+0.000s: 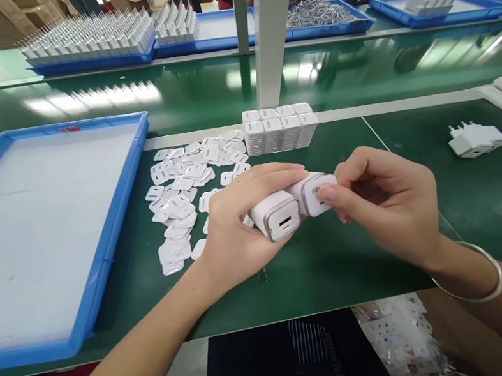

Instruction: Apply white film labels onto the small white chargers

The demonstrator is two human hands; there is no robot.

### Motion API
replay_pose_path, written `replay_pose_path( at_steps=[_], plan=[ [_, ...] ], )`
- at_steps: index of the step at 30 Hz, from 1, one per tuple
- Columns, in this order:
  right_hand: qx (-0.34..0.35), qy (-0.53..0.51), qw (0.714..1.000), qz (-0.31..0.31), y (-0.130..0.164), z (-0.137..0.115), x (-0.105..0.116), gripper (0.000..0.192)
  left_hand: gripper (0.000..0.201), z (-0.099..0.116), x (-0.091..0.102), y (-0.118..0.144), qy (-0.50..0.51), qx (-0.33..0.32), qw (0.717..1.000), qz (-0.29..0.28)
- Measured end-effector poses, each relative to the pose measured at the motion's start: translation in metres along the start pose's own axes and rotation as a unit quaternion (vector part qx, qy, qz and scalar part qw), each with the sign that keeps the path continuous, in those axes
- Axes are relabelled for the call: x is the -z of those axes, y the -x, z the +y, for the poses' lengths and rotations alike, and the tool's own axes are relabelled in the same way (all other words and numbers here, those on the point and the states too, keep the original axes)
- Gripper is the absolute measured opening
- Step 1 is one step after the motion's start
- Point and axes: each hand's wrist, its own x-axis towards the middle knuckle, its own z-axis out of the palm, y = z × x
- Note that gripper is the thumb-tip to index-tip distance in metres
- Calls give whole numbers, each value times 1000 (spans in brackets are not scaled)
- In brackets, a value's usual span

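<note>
The backs of two white chargers [295, 205] are hidden behind the left hand [234, 230], whose fingers are wrapped firmly around the nearer one; the print on the farther one is partly covered and cannot be read. The right hand [384, 203] is closed on the farther charger's end, fingertips pinched against its face. Both chargers are held just above the green mat [501, 202], side by side and touching. Smooth, glossy plastic with rounded corners is shown, and a rectangular port in the near face. Thin white stickers [188, 189] are scattered loosely behind the left hand, beside a blue tray [107, 226] lined with pale sheet. A neat block of stacked chargers [279, 128] is set by the conveyor belt [195, 94].
</note>
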Motion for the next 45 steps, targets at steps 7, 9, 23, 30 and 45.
replay_pose_path(
  at_steps=[7, 9, 23, 30, 45],
  plan=[
    [-4, 21, 1000, 5, -3, 3, 0, 37, 27, 4, -4, 2, 24, 55, 998, 8],
    [-50, -7, 999, -14, -4, 5, 0, 45, 29, 3, -4, 3, 36, 52, 998, 21],
    [-179, -236, 939, -176, -4, 9, -8, 43, 33, -4, 0, -1, 74, -40, 996, -9],
    [-148, -185, 961, -144, -6, 28, -20, 42, 37, -7, -9, -3, 2, 63, 998, 10],
    [-120, 52, 963, -236, -17, 63, -31, 20, 24, 37, 200, 24, -652, 351, 615, -271]
  ],
)
